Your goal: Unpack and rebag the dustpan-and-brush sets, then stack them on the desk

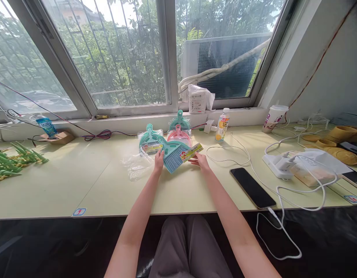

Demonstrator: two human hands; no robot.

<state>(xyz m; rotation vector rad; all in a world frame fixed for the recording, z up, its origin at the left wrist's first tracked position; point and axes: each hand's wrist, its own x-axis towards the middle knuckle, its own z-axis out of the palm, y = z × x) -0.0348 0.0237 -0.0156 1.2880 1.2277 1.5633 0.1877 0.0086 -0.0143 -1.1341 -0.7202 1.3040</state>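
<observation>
A teal dustpan and brush set [173, 157] is held tilted above the table, bristles facing me. My left hand [159, 162] is closed on its left edge. A yellow printed label card [191, 152] sits at the set's right side, pinched by my right hand [200, 160]; whether the card is fixed to the set I cannot tell. Just behind lie more wrapped sets: a teal one [149, 135] at left, a pink one [179, 133], and another teal one [180, 120] at the back. Crumpled clear plastic wrapping [135, 170] rests left of my left hand.
On the right are a black phone [252, 187], a white power strip [278, 166] with looping cables, a juice bottle [222, 125] and a lidded cup [274, 119]. Green plants [13, 162] and a blue-labelled bottle [47, 126] stand left. A white package [197, 101] sits on the sill.
</observation>
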